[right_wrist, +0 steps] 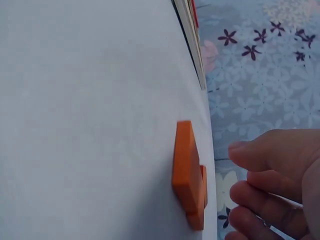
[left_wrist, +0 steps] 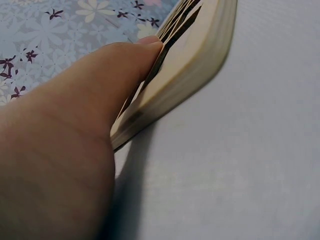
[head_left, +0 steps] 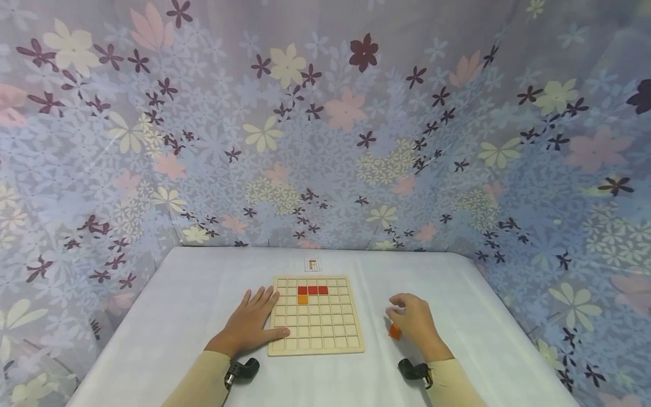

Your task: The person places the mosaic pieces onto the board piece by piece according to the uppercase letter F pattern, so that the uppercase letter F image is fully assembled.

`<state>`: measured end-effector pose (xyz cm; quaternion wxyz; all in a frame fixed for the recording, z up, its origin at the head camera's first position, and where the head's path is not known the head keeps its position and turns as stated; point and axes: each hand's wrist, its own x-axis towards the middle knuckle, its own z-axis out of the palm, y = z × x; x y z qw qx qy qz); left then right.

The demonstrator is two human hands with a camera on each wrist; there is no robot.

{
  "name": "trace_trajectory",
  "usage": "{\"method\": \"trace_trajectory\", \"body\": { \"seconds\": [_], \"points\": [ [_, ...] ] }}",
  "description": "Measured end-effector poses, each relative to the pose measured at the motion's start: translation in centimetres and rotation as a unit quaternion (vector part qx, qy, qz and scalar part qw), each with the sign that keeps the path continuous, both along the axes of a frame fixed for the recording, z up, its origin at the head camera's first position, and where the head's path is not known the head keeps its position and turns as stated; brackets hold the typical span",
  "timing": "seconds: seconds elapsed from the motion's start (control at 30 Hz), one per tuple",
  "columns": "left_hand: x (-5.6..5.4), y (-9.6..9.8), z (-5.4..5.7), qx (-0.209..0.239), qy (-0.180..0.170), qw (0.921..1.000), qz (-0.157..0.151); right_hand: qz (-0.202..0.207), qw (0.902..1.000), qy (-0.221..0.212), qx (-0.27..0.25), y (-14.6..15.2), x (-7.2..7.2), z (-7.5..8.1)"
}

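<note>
A wooden grid board [head_left: 317, 323] lies flat, with several red tiles [head_left: 312, 290] in a row near its far side and one orange tile [head_left: 303, 299] below the leftmost red one. My left hand [head_left: 249, 323] is spread at the board's left edge, its thumb resting on the near left part of the grid. My right hand [head_left: 414, 320] hovers over loose orange tiles [right_wrist: 186, 167] to the right of the board. Its fingers are loosely bent and hold nothing visible. In the right wrist view, one tile leans on another, apart from the fingertips.
A small card [head_left: 313, 264] with a printed grid pattern lies beyond the board. White cloth [head_left: 203, 294] covers the table. A flowered curtain [head_left: 325, 141] hangs behind and at both sides. Dark wrist cameras [head_left: 244, 370] sit on both wrists.
</note>
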<state>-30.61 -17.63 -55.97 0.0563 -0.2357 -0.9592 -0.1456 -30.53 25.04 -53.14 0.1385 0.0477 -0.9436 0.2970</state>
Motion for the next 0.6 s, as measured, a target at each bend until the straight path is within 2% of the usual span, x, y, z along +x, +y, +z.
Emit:
{"method": "trace_trajectory", "body": {
  "seconds": [0.27,0.6],
  "points": [
    [0.18,-0.1,0.03,0.014,0.007,0.9998,-0.008,-0.012,0.9999,0.006,0.007,0.98,0.0,-0.64],
    [-0.02,-0.11,0.19,-0.003,-0.007,1.0,0.002,-0.021,0.9995,-0.022,0.012,1.04,0.08,-0.79]
  ]
}}
